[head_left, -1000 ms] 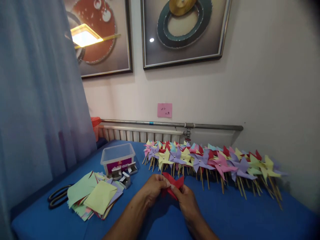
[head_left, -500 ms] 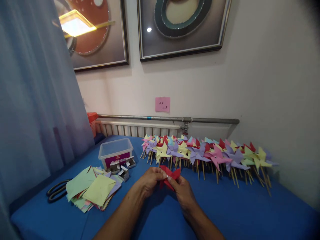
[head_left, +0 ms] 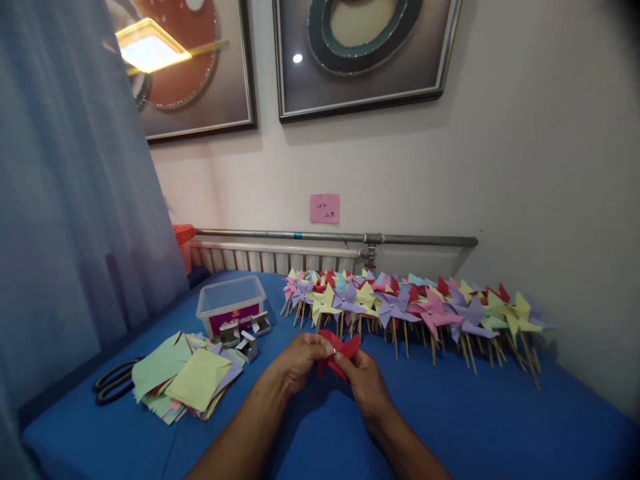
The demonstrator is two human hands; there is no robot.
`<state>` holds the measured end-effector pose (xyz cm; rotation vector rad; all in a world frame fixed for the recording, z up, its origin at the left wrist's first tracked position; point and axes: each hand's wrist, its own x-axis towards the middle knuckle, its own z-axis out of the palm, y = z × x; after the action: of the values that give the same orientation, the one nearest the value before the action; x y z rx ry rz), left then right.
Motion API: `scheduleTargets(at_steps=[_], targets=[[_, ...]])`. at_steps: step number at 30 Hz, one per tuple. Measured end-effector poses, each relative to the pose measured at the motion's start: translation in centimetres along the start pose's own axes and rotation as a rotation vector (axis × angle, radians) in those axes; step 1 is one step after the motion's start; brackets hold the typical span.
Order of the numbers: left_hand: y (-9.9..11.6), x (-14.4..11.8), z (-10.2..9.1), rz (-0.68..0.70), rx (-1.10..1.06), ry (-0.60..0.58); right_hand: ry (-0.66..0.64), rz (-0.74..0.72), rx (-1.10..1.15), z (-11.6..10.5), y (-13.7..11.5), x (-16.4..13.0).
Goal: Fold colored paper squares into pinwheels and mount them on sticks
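The red pinwheel [head_left: 339, 351] sits pinched between both hands above the middle of the blue table [head_left: 475, 427]. The left hand [head_left: 300, 360] grips its left side, the right hand [head_left: 367, 387] its lower right; finished pinwheels [head_left: 410, 310] line the far edge.

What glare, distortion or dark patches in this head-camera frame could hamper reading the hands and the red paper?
Head view: the left framed picture reflects a bright ceiling lamp as glare; wide-angle distortion bends the curtain and the wall edges; the top right corner is vignetted dark. The left hand and right hand, holding the red paper pinwheel, are dim and slightly soft.
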<state>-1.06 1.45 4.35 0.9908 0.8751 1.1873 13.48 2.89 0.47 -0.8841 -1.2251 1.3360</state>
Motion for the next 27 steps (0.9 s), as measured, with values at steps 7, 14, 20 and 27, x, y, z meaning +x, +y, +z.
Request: scheduleTargets(at_steps=[7,14,20,27], targets=[[-0.18,0.14,-0.17,-0.023,0.020,0.015,-0.008,-0.008,-0.041,-0.22,0.28,0.16],[0.12,-0.07,0.23,-0.029,0.036,0.029,-0.019,0.000,-0.017,-0.14,-0.19,0.04],[0.16,-0.20,0.35,-0.012,0.075,0.049,-0.012,0.025,-0.026,-0.18,-0.25,0.13],[-0.49,0.21,0.22,-0.012,0.095,0.056,0.022,0.041,-0.057,-0.23,-0.45,0.03]])
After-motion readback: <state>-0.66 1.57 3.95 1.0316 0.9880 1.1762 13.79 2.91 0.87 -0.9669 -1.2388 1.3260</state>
